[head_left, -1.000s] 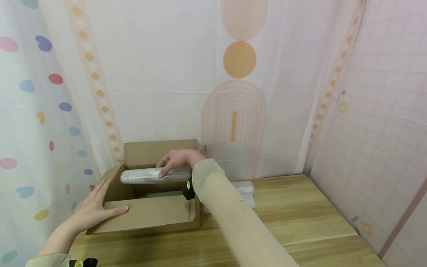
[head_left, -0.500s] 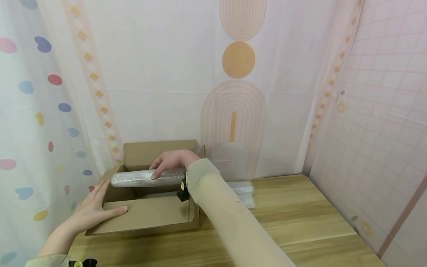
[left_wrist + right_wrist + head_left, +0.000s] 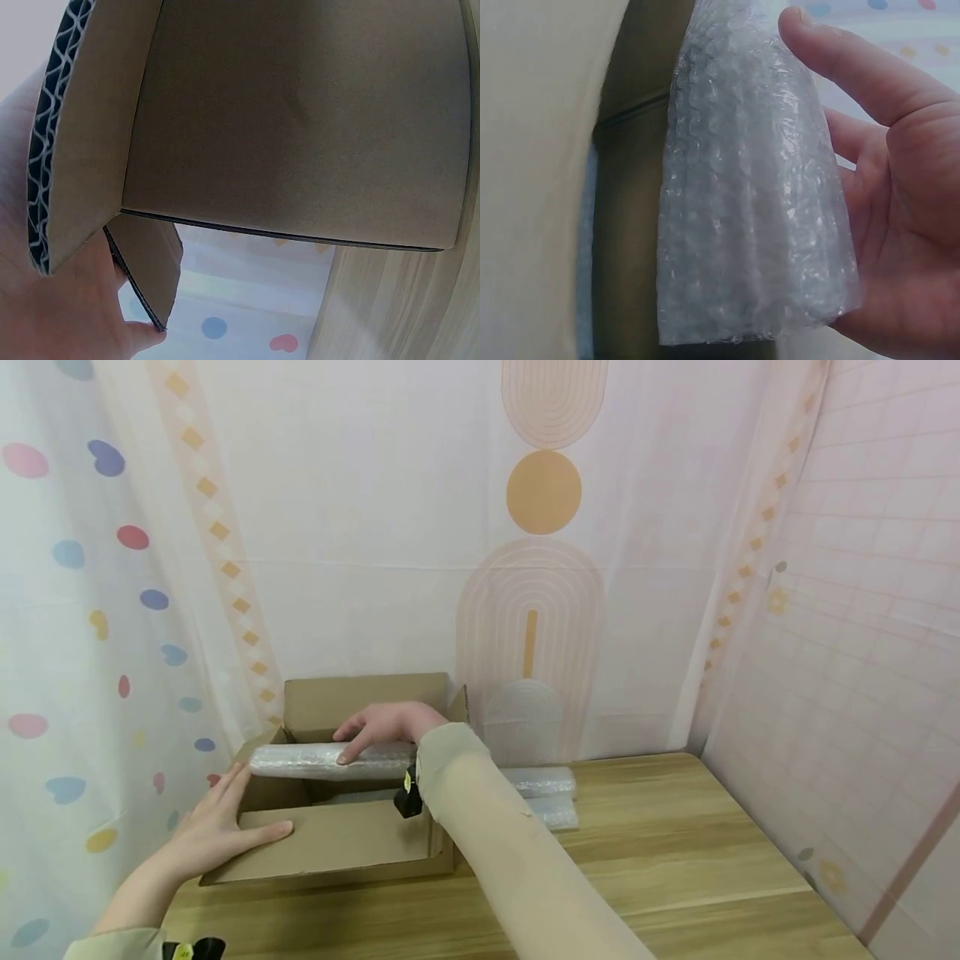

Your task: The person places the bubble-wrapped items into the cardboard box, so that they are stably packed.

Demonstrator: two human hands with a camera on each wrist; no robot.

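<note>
Right hand (image 3: 386, 725) grips a bubble-wrap roll (image 3: 322, 761), fingers curled over the top, thumb side not visible from the head view. In the right wrist view the roll (image 3: 754, 195) lies against the palm and the fingers (image 3: 855, 64) bend round it, so it's a loose wrap, not a tight pinch.

The roll lies level across the open top of the box (image 3: 337, 843), spanning roughly left wall to right wall and slightly above the rim. Can't tell whether its left end touches the left flap.

Left hand (image 3: 217, 831) rests flat on the box's near-left corner, fingers straight and spread, thumb lying along the near flap. It's pressing or steadying, holding nothing. The left wrist view shows the palm (image 3: 52, 300) under the flap's corrugated edge, with the box wall (image 3: 300, 127) filling most of the frame.

The box sits at the left rear of the table (image 3: 675, 852), flaps up, with more bubble wrap visible inside it below the roll (dim, can't make out the shape).

Two more rolls (image 3: 543, 793) lie on the table just right of the box, partly hidden by the right sleeve (image 3: 495, 843).

Patterned curtains (image 3: 360, 527) hang behind and on both sides.
</note>
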